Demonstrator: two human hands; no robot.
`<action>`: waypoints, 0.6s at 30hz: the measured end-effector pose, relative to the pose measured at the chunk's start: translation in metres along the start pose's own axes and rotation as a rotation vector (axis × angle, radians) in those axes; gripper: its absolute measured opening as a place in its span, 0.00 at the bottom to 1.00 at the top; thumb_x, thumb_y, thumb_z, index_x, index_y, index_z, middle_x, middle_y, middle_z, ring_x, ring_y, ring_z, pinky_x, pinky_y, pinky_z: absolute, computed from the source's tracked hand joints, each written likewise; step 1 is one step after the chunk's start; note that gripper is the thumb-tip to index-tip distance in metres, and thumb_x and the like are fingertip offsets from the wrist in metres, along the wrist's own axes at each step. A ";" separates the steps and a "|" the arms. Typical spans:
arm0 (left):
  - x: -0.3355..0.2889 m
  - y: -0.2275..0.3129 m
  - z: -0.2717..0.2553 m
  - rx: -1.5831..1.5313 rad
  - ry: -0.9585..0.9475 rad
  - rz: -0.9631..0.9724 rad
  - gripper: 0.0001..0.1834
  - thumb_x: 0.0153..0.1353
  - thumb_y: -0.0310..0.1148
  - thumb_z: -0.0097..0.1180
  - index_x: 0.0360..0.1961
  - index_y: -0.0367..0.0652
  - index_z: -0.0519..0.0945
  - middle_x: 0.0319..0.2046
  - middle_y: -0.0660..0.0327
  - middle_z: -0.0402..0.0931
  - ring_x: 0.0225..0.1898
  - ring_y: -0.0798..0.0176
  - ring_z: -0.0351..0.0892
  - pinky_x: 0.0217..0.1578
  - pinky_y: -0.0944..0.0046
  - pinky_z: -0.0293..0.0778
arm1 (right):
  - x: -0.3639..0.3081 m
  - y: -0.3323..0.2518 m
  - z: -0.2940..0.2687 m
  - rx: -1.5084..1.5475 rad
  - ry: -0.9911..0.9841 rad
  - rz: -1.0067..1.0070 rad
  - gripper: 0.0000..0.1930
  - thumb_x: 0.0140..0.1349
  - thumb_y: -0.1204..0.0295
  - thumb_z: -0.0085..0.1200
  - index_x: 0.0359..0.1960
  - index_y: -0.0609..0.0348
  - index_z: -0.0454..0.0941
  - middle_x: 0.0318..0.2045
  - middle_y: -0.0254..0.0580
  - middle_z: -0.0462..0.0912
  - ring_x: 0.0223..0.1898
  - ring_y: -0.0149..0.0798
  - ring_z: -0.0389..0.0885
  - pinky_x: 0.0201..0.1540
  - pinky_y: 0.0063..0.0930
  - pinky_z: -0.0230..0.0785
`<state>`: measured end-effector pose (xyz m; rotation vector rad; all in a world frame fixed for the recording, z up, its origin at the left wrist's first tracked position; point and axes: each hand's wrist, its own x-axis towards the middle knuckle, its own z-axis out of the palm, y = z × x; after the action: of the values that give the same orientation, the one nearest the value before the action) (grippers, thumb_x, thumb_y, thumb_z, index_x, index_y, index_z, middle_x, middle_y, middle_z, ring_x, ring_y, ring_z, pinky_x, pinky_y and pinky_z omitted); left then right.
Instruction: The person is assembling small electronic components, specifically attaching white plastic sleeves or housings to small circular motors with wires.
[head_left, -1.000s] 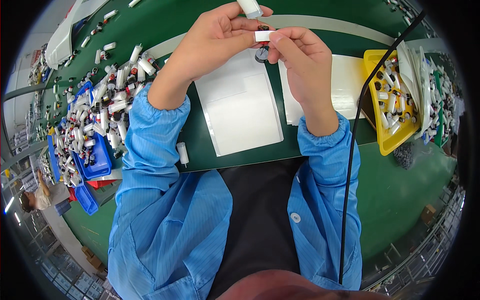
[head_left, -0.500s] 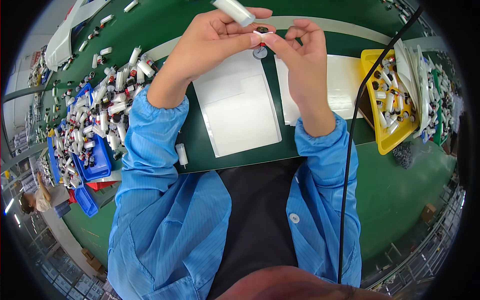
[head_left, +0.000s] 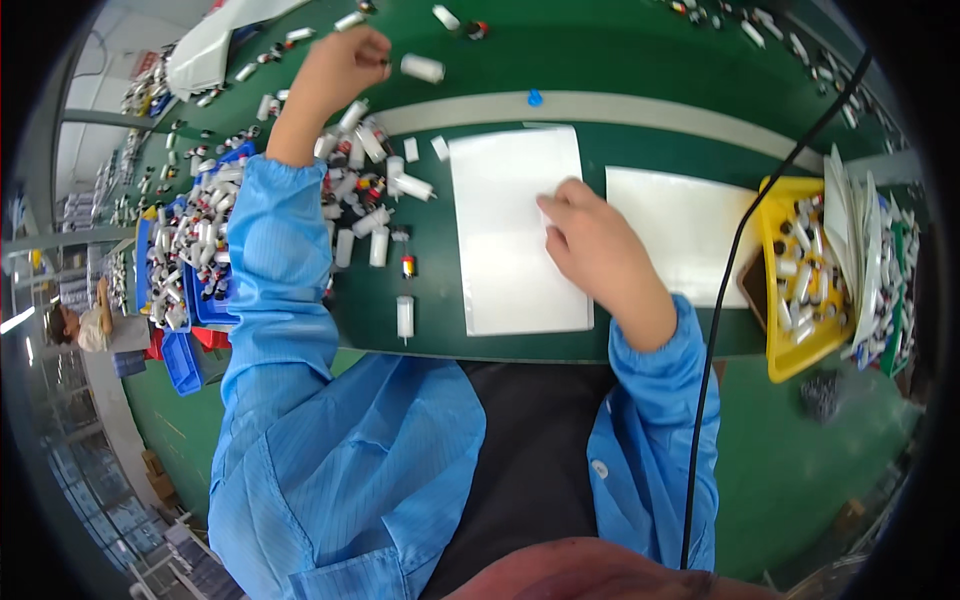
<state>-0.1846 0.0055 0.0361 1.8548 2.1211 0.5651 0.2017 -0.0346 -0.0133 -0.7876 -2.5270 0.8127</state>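
My left hand (head_left: 343,70) is raised over the far left of the green table with its fingers curled in. Something small and dark shows at its fingertips, too small to name. Just right of it is a white cylinder (head_left: 422,68), slightly blurred, apart from the fingers. My right hand (head_left: 605,245) is over a white sheet (head_left: 525,290), its bent fingertips at the sheet's right part; whatever they pinch is hidden. Left of the sheet, a heap of white cylinders with black and red ends (head_left: 365,150) spreads beside my left forearm.
A second white sheet (head_left: 680,215) lies to the right, next to a yellow bin (head_left: 775,325) of similar parts. Blue trays (head_left: 212,308) with more parts stand at left. A black cable (head_left: 735,250) hangs across the right side. A blue pin-like piece (head_left: 535,97) sits on the pale strip.
My hands have parted: the left moved far left, the right came down to the sheet. The white cylinder has left my left hand. The small red-and-black part between my fingers is no longer seen there.
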 end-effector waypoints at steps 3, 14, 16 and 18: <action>0.028 -0.048 0.006 0.219 -0.044 0.051 0.23 0.53 0.28 0.67 0.52 0.40 0.80 0.41 0.55 0.85 0.44 0.58 0.85 0.48 0.60 0.80 | 0.000 -0.002 0.000 -0.052 -0.016 0.048 0.13 0.57 0.80 0.53 0.44 0.67 0.80 0.41 0.51 0.75 0.36 0.54 0.81 0.41 0.42 0.77; 0.120 -0.011 0.099 0.101 0.168 -0.317 0.33 0.55 0.65 0.59 0.43 0.44 0.84 0.38 0.51 0.85 0.43 0.46 0.84 0.44 0.52 0.77 | 0.007 -0.015 -0.008 -0.086 -0.047 0.100 0.11 0.54 0.78 0.57 0.38 0.67 0.74 0.40 0.54 0.73 0.33 0.57 0.81 0.37 0.43 0.78; 0.118 0.002 0.096 -0.126 0.164 -0.225 0.29 0.61 0.58 0.59 0.45 0.41 0.82 0.40 0.53 0.84 0.42 0.54 0.83 0.44 0.57 0.77 | 0.009 -0.015 -0.006 -0.139 -0.042 0.093 0.09 0.52 0.78 0.57 0.34 0.67 0.72 0.39 0.56 0.73 0.31 0.57 0.81 0.36 0.43 0.78; 0.099 0.035 0.084 -0.518 0.148 -0.136 0.27 0.65 0.54 0.56 0.46 0.38 0.80 0.43 0.55 0.83 0.45 0.58 0.82 0.46 0.60 0.75 | 0.010 -0.016 -0.003 -0.164 -0.044 0.102 0.09 0.51 0.78 0.57 0.32 0.66 0.71 0.38 0.57 0.73 0.30 0.57 0.81 0.35 0.43 0.78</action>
<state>-0.1309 0.1168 -0.0175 1.4083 1.9218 1.1217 0.1891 -0.0383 0.0003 -0.9679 -2.6362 0.6667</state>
